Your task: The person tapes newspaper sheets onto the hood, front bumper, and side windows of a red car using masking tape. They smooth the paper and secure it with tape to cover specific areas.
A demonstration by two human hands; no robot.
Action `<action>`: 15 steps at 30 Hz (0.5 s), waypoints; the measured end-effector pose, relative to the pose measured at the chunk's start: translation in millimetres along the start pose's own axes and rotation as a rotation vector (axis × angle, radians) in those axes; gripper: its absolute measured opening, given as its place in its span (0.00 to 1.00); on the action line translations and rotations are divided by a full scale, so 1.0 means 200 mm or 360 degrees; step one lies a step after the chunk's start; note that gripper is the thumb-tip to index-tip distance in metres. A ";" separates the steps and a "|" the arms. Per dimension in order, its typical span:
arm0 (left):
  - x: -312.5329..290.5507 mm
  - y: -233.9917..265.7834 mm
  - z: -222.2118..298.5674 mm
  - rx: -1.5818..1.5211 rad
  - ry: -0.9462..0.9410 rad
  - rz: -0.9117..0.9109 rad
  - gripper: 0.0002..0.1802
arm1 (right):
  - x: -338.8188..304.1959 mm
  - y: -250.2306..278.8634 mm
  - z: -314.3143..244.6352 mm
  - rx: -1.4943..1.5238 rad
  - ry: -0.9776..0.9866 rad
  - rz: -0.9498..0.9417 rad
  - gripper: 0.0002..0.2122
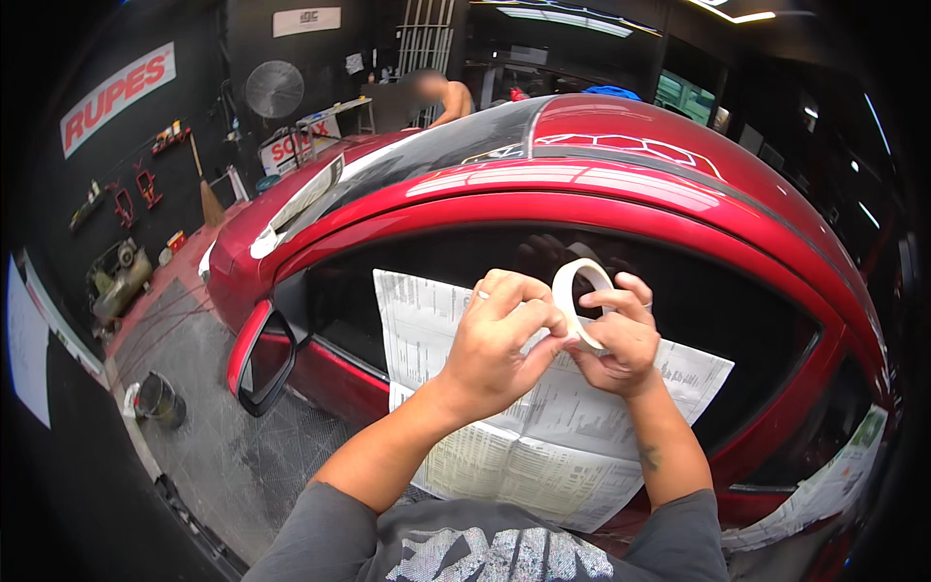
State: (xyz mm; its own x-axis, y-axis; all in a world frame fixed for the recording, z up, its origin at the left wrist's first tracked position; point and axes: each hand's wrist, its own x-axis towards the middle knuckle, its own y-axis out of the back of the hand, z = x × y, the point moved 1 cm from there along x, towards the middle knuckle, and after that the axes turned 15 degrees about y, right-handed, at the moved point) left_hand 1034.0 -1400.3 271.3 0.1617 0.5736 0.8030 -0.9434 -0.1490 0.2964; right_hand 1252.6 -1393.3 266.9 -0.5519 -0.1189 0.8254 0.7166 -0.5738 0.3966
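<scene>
My right hand [621, 339] holds a roll of cream masking tape [563, 296], its fingers curled through and around the ring. Against the roll's lower edge my left hand [499, 339] is closed in a pinch, thumb and fingertips at the tape; the loose end itself is too small to make out. A ring is on one left finger. Behind both hands, a sheet of newspaper [417, 310] hangs over the red car's side window [727, 272] and door, partly covered by my forearms.
The side mirror [264, 359] juts out at left. More paper covers the car's rear side [824, 500] and lies by the windshield [305, 199]. A black bucket [160, 400] stands on the floor. Beyond the car, another person [451, 102] leans near the hood.
</scene>
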 end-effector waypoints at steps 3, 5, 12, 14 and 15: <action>-0.05 0.13 -0.05 0.0011 0.0063 0.0251 0.10 | -0.05 0.01 0.02 -0.0009 0.0063 -0.0116 0.11; -0.08 0.29 -0.14 -0.0023 0.0254 0.0409 0.08 | -0.04 0.02 0.02 0.0029 0.0032 -0.0142 0.12; -0.19 0.76 -0.74 -0.0279 0.1012 0.0845 0.06 | -0.03 -0.01 0.02 0.0237 -0.0193 -0.0046 0.15; -0.19 0.67 -0.80 0.0018 0.1067 0.0820 0.06 | -0.11 0.02 0.04 0.0302 -0.0224 0.0035 0.14; -0.17 0.62 -0.79 -0.0272 0.1176 0.0753 0.07 | -0.14 0.02 0.04 0.0370 -0.0283 0.0101 0.15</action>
State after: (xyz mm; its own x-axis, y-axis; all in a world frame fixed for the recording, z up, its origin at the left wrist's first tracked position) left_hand 864.9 -1310.7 198.6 -0.4276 0.8640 0.2660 -0.9039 -0.4135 -0.1099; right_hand 1274.5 -1386.4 249.4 -0.4342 0.0070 0.9008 0.8370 -0.3665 0.4063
